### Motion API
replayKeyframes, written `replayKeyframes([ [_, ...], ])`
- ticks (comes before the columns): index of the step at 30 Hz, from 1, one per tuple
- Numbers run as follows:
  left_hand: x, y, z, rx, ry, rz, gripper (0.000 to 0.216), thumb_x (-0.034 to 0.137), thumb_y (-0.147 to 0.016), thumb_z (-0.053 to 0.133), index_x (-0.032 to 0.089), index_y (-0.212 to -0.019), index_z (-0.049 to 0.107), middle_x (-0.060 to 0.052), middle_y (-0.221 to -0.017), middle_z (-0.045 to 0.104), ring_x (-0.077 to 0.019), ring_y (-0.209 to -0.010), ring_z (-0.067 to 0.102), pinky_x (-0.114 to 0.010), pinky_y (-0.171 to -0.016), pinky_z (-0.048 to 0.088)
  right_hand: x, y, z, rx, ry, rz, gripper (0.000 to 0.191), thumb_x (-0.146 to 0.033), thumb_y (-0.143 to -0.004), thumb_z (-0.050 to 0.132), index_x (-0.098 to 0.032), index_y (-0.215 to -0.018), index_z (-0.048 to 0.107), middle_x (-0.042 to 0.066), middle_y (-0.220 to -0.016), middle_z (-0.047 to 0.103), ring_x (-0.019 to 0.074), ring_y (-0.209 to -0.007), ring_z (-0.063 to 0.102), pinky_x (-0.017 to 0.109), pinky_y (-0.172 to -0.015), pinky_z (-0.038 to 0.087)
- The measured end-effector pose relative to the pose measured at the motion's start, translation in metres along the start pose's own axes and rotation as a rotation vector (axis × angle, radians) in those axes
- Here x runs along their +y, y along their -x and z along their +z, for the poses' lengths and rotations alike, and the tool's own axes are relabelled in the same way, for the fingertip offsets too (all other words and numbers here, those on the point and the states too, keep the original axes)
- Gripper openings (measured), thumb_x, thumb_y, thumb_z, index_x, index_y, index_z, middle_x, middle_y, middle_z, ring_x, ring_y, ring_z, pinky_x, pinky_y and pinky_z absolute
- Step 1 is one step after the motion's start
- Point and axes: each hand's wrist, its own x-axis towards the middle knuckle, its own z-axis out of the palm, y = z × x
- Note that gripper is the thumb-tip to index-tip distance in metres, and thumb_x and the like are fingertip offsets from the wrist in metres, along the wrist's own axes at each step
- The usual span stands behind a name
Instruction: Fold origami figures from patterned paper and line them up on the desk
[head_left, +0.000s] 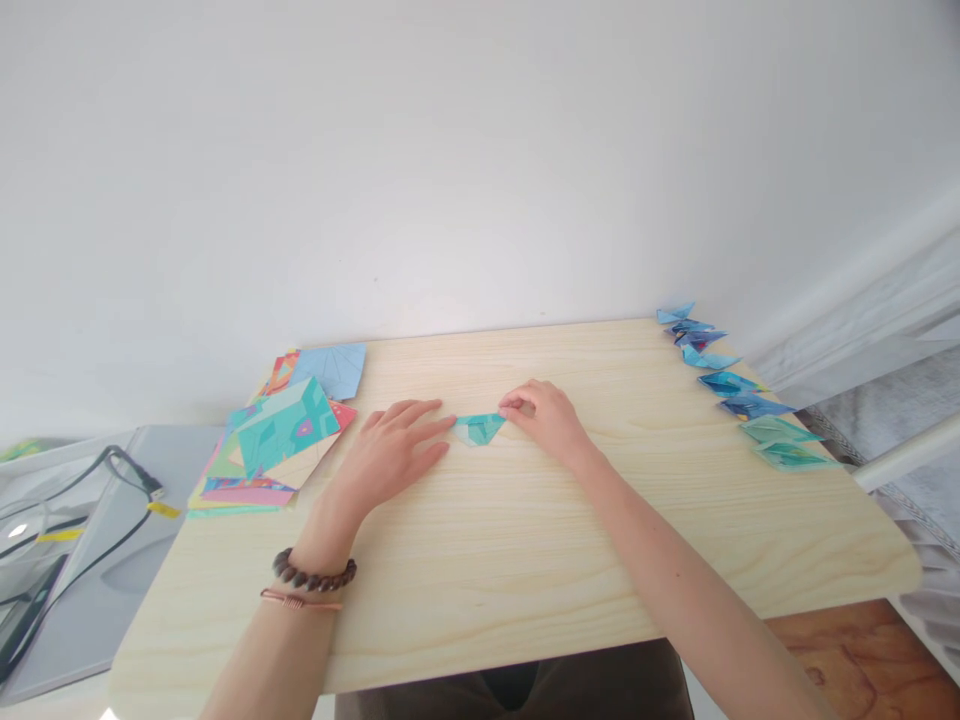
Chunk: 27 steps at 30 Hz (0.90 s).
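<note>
A small teal folded paper (481, 430) lies on the pale wooden table (480, 560) between my hands. Its straight edge faces away from me and its lower side narrows towards me. My left hand (395, 440) rests flat with fingers spread, the index fingertip touching the paper's left corner. On the other side, my right hand (544, 415) pinches the right corner between thumb and fingers. A bead bracelet (313, 575) and a thin copper-coloured band circle my left wrist.
Patterned paper sheets (289, 435) lie piled at the table's left. Several folded paper boats (727, 383) line the right edge. A white wall (480, 180) rises behind the table. Black cables (112, 480) run over a grey surface at far left.
</note>
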Motion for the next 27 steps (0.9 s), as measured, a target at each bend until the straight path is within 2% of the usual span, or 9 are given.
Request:
replayKeyframes([
  [8,0.006,0.012,0.022,0.073,-0.029,-0.047,0.041,0.036,-0.092,0.035,0.030,-0.132,0.043,-0.002,-0.142,0.038,-0.0254,-0.131,0.032,-0.044,-0.105,0.027,0.000,0.000,0.002,0.026,0.018,0.007,0.009,-0.030,-0.079,0.061,-0.025,-0.080,0.068,0.002,-0.078,0.065,0.0168,-0.076,0.053,0.030,-0.073,0.038],
  [15,0.007,0.017,0.026,0.105,-0.021,-0.039,0.044,0.035,-0.092,0.034,0.028,-0.136,0.037,-0.003,-0.144,0.034,-0.0241,-0.134,0.027,-0.047,-0.109,0.019,0.001,0.000,0.003,0.019,0.013,0.005,0.009,-0.029,-0.079,0.061,-0.024,-0.081,0.068,0.002,-0.079,0.065,0.0164,-0.078,0.054,0.029,-0.073,0.038],
  [18,0.008,0.012,0.028,0.134,0.007,-0.044,0.046,0.036,-0.092,0.036,0.025,-0.137,0.035,-0.005,-0.140,0.040,-0.0238,-0.131,0.031,-0.046,-0.109,0.022,0.000,0.002,0.004,0.036,0.031,-0.040,0.011,-0.028,-0.082,0.058,-0.024,-0.083,0.068,0.002,-0.081,0.064,0.0167,-0.081,0.053,0.030,-0.077,0.037],
  [20,0.010,0.006,0.030,0.160,0.010,-0.079,0.045,0.038,-0.091,0.037,0.024,-0.133,0.041,-0.007,-0.137,0.044,-0.0243,-0.128,0.034,-0.046,-0.107,0.024,-0.001,0.004,0.004,0.041,0.039,-0.063,0.013,-0.029,-0.084,0.056,-0.024,-0.085,0.068,0.003,-0.083,0.063,0.0168,-0.083,0.053,0.030,-0.078,0.036],
  [23,0.014,-0.006,0.037,0.189,-0.007,-0.122,0.039,0.039,-0.091,0.037,0.028,-0.125,0.050,-0.007,-0.135,0.045,-0.0263,-0.126,0.036,-0.049,-0.105,0.024,-0.002,0.005,0.005,0.028,0.041,-0.086,0.014,-0.033,-0.084,0.057,-0.024,-0.086,0.067,0.003,-0.085,0.061,0.0168,-0.085,0.053,0.030,-0.079,0.036],
  [27,0.016,-0.020,0.045,0.206,0.002,-0.121,0.039,0.039,-0.091,0.038,0.031,-0.127,0.048,-0.006,-0.137,0.043,-0.0268,-0.125,0.036,-0.052,-0.104,0.024,-0.002,0.005,0.005,0.019,0.048,-0.095,0.020,-0.041,-0.079,0.062,-0.024,-0.090,0.066,0.003,-0.089,0.060,0.0175,-0.088,0.053,0.031,-0.081,0.035],
])
